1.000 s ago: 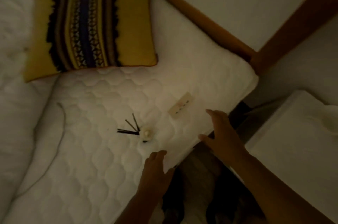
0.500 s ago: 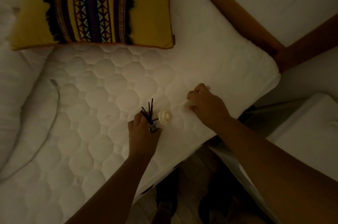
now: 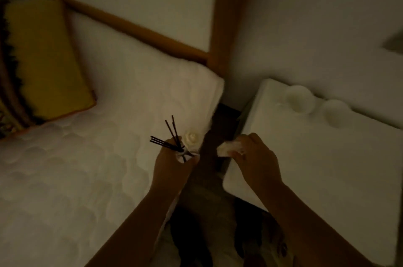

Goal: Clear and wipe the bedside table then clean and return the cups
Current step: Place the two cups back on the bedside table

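My left hand (image 3: 174, 164) grips a small reed diffuser (image 3: 185, 149) with dark sticks and a white flower, held over the edge of the bed. My right hand (image 3: 253, 157) holds a small flat white object (image 3: 229, 149) just above the left edge of the white bedside table (image 3: 327, 168). Two white cups (image 3: 298, 101) (image 3: 335, 114) stand at the table's far edge by the wall. The light is dim and the view is blurred.
A white quilted bed (image 3: 76, 168) fills the left, with a yellow patterned cushion (image 3: 37, 64) at its head. A wooden headboard rail and post (image 3: 226, 16) run along the wall. A dark gap of floor (image 3: 218, 136) separates bed and table.
Both hands lifted their objects off the bed and moved right toward the bedside table. The view swung right, bringing the table and its two cups into sight.
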